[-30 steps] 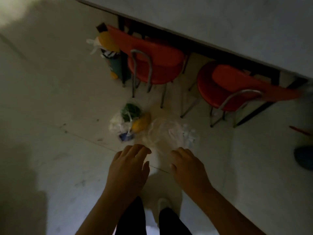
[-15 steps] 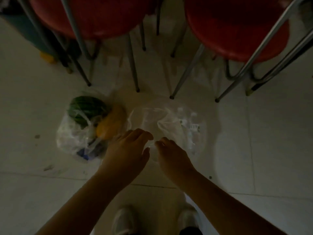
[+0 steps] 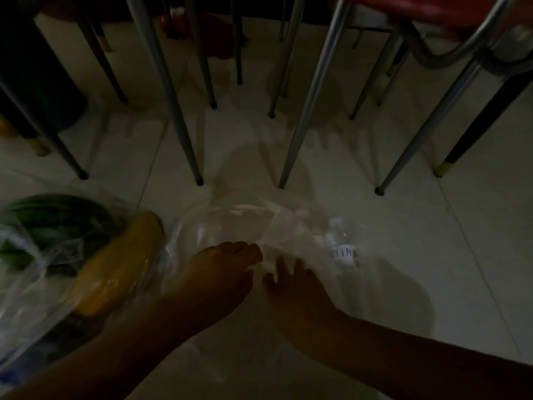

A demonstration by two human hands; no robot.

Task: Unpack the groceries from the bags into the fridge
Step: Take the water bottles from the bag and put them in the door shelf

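A clear, nearly transparent plastic bag [image 3: 277,232] is seen lying on the pale tiled floor [image 3: 432,255] before metal chair legs [image 3: 302,111]. It is touched by the left hand [image 3: 219,272], fingers together and loosely bent, and by the right hand [image 3: 297,290], fingers spread. A second plastic bag of green and yellow produce [image 3: 72,255] lies just left.

View closer to floor than half second ago. Left hand [image 3: 222,272] and right hand [image 3: 291,287] now reach into clear bag [image 3: 259,223], frame centre; produce bag [image 3: 57,255] slid to left edge.
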